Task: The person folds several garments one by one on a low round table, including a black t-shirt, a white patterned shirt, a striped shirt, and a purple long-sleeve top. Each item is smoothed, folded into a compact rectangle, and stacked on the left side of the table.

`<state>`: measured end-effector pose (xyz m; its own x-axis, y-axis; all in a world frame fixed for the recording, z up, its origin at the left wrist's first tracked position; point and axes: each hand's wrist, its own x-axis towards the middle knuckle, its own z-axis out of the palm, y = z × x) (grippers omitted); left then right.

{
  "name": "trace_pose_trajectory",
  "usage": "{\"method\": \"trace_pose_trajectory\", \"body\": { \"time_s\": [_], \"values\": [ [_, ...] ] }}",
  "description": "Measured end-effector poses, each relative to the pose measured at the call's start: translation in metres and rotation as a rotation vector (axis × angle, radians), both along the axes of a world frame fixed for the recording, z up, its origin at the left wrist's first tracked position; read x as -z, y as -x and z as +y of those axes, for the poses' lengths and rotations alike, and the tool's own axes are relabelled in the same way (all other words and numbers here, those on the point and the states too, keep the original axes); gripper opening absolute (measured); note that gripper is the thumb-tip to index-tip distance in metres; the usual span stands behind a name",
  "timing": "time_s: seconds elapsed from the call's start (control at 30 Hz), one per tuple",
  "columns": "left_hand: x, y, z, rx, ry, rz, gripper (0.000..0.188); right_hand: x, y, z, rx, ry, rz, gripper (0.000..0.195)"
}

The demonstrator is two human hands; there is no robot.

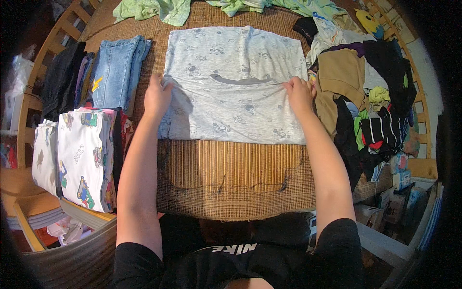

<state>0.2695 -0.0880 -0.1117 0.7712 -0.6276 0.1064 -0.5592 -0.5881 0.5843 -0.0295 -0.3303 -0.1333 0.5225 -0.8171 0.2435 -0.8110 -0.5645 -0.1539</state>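
Observation:
A light grey T-shirt (231,108) with printed astronauts and planets lies spread before me, its upper part folded toward me. The dark inside of its neckline (240,80) shows across the middle. At the shirt's left edge, my left hand (157,95) pinches the cloth between thumb and fingers. On the opposite edge, level with the neckline, my right hand (299,94) grips the fabric the same way. The cloth between both hands is pulled into shallow creases. Underneath is a woven bamboo mat (231,173).
Folded jeans (117,72), dark folded clothes (63,79) and a stack of folded white printed garments (85,159) stand at left. On the right lies a loose heap of clothes (343,72). Green cloth (155,9) lies along the far side. Wooden rails (27,119) border the mat.

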Motion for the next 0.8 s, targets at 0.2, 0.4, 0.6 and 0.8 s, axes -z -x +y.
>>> {"method": "trace_pose_trajectory", "body": {
  "time_s": [0.2, 0.4, 0.6, 0.8],
  "values": [
    [0.022, 0.025, 0.025, 0.063, -0.161, -0.432, 0.045, 0.003, 0.031, -0.009, -0.074, 0.089, -0.169, 0.031],
    [-0.011, 0.052, 0.048, -0.051, -0.265, -0.169, 0.059, -0.025, 0.056, 0.045, 0.218, -0.199, -0.066, 0.040],
    [-0.013, 0.053, 0.067, -0.061, -0.193, 0.060, 0.043, -0.030, 0.069, 0.079, 0.364, -0.254, 0.087, 0.035],
    [-0.015, 0.043, 0.091, -0.160, 0.121, 0.383, 0.040, -0.030, 0.091, 0.074, 0.270, -0.360, -0.216, 0.036]
  ]
}}
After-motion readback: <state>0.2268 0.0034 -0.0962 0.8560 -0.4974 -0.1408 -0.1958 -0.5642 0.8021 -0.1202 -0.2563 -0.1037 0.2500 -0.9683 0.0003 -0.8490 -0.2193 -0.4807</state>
